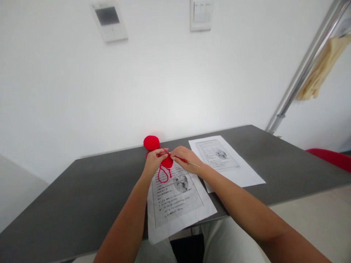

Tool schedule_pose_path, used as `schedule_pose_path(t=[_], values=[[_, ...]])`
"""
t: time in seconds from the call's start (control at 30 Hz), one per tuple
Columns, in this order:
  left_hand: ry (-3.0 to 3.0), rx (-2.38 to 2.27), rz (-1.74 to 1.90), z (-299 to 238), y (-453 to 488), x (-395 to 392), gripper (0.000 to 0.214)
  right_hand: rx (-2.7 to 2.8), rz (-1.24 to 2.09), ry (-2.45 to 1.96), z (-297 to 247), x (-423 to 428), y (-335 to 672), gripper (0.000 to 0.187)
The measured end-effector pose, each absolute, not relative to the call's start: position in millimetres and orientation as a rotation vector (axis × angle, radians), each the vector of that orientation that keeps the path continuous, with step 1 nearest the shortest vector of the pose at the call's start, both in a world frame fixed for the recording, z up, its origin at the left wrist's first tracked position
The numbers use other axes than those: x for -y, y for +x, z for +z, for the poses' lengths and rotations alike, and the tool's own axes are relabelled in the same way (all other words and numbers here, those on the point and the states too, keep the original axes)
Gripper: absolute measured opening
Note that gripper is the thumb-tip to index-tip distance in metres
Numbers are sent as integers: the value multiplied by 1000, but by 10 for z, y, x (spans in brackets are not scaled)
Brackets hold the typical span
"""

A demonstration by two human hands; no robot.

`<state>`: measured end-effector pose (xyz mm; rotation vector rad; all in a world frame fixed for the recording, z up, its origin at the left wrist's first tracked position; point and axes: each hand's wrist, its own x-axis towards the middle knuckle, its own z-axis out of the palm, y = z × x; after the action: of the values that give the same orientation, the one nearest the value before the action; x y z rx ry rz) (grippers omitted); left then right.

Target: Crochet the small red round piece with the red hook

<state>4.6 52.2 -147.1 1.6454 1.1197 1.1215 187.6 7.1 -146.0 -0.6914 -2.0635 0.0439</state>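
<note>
My left hand pinches a small red crocheted piece between thumb and fingers. Closed round a crochet hook with a red grip and a metal shaft, my right hand meets the piece from the right. The hook's tip is at the top of the piece, too small to make out. A loose red yarn tail hangs in a loop below. Behind my left hand, a ball of red yarn rests by the wall, with a strand near my fingers.
Under my hands lies a printed sheet, its near edge overhanging the dark table. A second printed sheet lies to the right. The white wall borders the table's far side. A metal pole and a red chair are at right.
</note>
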Motion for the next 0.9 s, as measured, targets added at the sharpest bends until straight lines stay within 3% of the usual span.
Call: schedule_pose_path(t=[0.2,0.47,0.9], values=[[1826,-1208,1199,-1398,102,-449,17,1953,224,-836,-1474,-72,1875,16],[1791,-1192,1168,-1385,135,-408,13,1944,350,-929,-1414,-50,1898,19],[1279,-887,1078,-1294,151,-328,25,1497,998,-817,-1332,-113,1978,24]])
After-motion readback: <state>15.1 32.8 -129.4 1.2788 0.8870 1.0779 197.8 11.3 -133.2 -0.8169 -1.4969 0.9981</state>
